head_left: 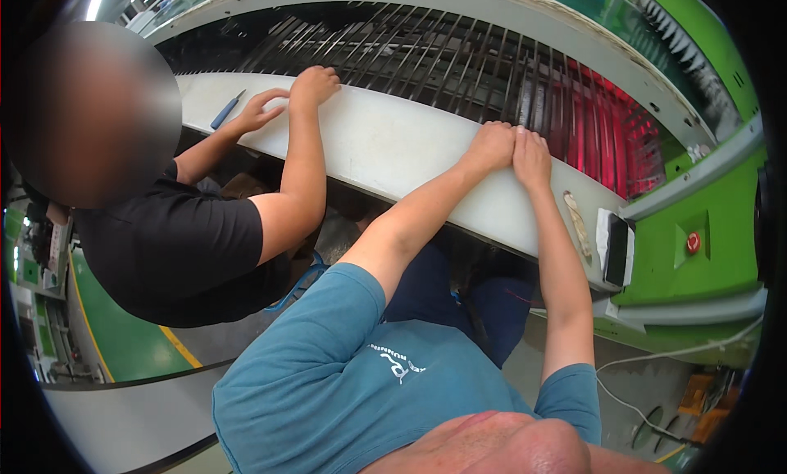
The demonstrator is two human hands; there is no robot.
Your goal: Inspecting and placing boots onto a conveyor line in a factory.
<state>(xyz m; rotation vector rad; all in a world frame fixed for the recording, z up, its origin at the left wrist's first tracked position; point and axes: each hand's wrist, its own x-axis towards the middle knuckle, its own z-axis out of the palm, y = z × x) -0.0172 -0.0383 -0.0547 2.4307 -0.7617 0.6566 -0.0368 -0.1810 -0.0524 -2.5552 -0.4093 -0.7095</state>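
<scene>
My left hand (490, 146) and my right hand (531, 156) lie side by side, touching each other, at the far edge of a long white ledge (385, 142). Their fingers curl down toward a conveyor of dark metal rods (426, 60) just behind the ledge. The fingertips are hidden, and nothing shows in either hand. Both forearms reach up from my teal shirt at the lower edge.
A co-worker in a black shirt sits to my left, with both hands (287, 97) on the same ledge near a blue tool (226, 110). The rods glow red (611, 138) at the right. A black device on white cloth (616, 249), a tan strip (578, 224) and a red button (693, 243) on green housing lie right.
</scene>
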